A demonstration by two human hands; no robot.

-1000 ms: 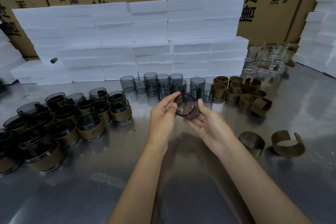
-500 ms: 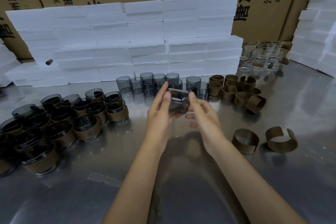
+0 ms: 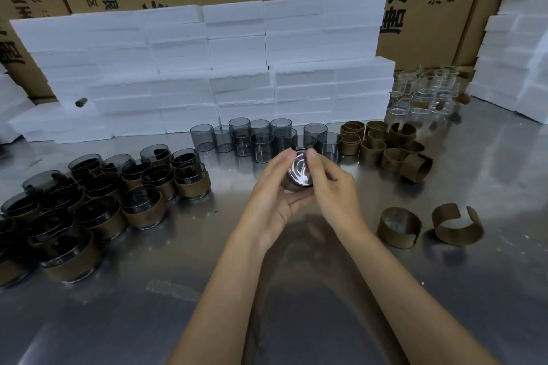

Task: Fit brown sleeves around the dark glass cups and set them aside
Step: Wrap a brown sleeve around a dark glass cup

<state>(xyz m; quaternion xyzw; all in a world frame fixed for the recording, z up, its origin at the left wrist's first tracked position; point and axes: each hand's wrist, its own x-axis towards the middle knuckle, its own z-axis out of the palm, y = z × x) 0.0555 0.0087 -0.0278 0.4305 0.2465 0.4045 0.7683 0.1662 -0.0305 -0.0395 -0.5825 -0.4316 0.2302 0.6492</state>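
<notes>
Now hands [image 3: 299, 187] hold cup [image 3: 299, 170], base toward camera.

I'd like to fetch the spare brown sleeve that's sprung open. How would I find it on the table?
Start at the steel table and look to the right of the person's right hand. Two loose brown sleeves lie there apart from the far cluster; take the open sleeve on the right. Unlike the closed ring beside it, its ends gape apart.

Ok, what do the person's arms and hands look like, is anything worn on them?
Both forearms are bare right to the bottom edge of the picture, with no sleeves showing. The left hand and right hand wear no gloves, and no rings, watch or bands are visible.
</notes>
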